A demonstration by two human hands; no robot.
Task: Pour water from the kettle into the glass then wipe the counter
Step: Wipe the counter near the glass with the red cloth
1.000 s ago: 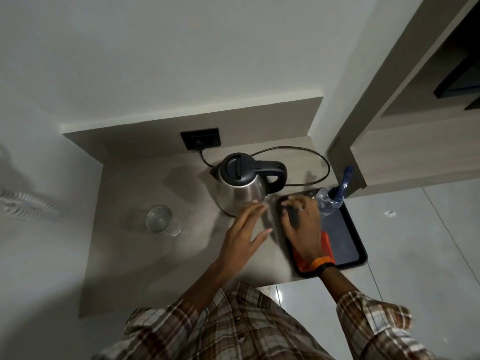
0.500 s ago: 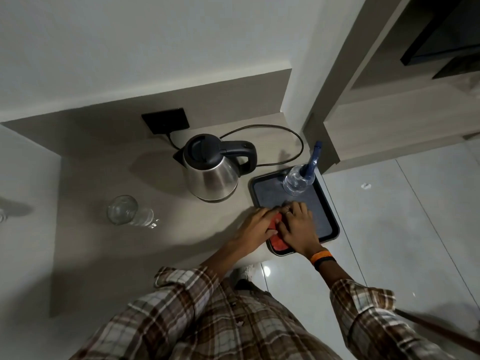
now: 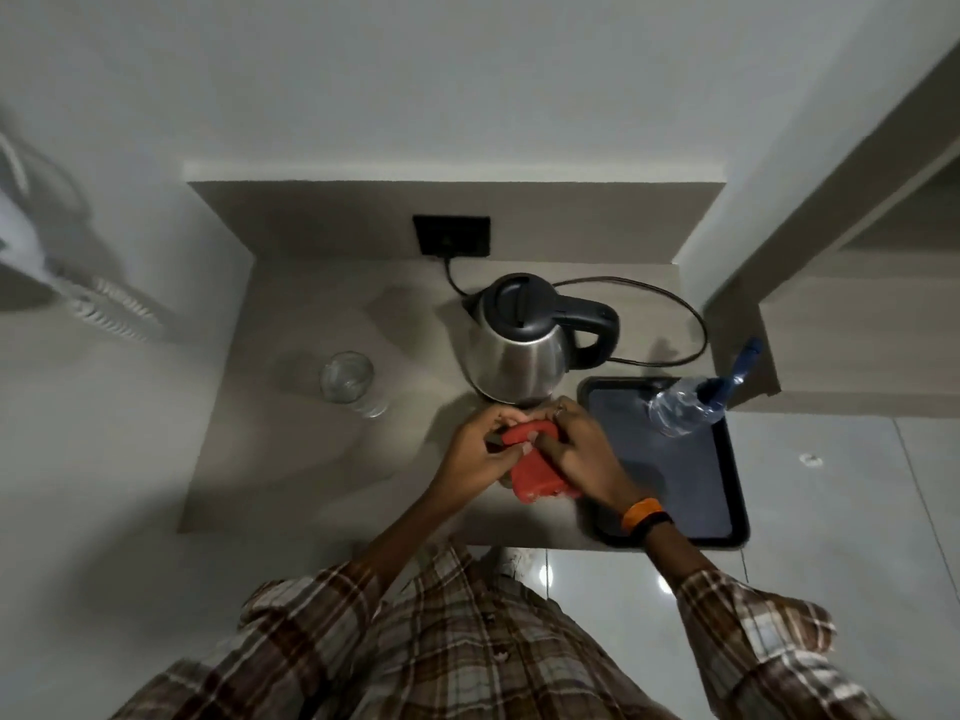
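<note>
**Both hands closed on the red cloth at the counter's front edge**

Your left hand [image 3: 480, 449] and right hand [image 3: 582, 452] are together over the grey-brown stone-look counter [image 3: 291, 459], both gripping a folded red cloth [image 3: 535, 472]. Left fingers [image 3: 511, 452] curl over its near-left side; the right hand covers its right side, with a ring visible on one finger. An orange and black wristband [image 3: 647, 517] sits on your right wrist. Plaid sleeves are rolled back on both arms.

The stainless steel electric kettle with black lid and handle [image 3: 519, 350] stands upright just behind your hands, lid shut, handle pointing right. Its black cord [image 3: 670, 309] loops right and back to the black wall socket [image 3: 451, 235].

The clear drinking glass [image 3: 347, 377] stands upright on the counter, left of the kettle and well apart from your hands. Whether it holds water cannot be determined.

A black rectangular tray [image 3: 737, 511] lies at the counter's right end, just beside your right hand. A clear plastic bottle with blue cap [image 3: 685, 405] rests at its far corner.
</note>
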